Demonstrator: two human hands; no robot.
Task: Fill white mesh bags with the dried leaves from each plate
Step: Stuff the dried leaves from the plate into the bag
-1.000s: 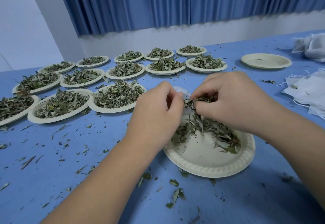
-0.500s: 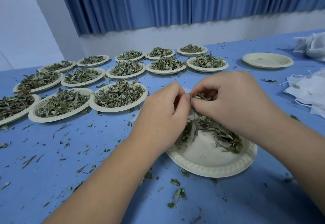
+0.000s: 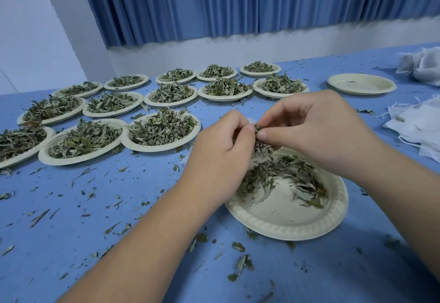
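Above the near plate (image 3: pixel 281 214), your left hand (image 3: pixel 221 157) and right hand (image 3: pixel 316 131) both curl fingertips, pinching a clump of dried leaves (image 3: pixel 262 146); spare white mesh bags (image 3: pixel 419 126) lie far right.

Pleated blue curtain (image 3: pixel 238 5) above a pale white wall (image 3: pixel 214 50), both behind a long blue table (image 3: pixel 333 274).
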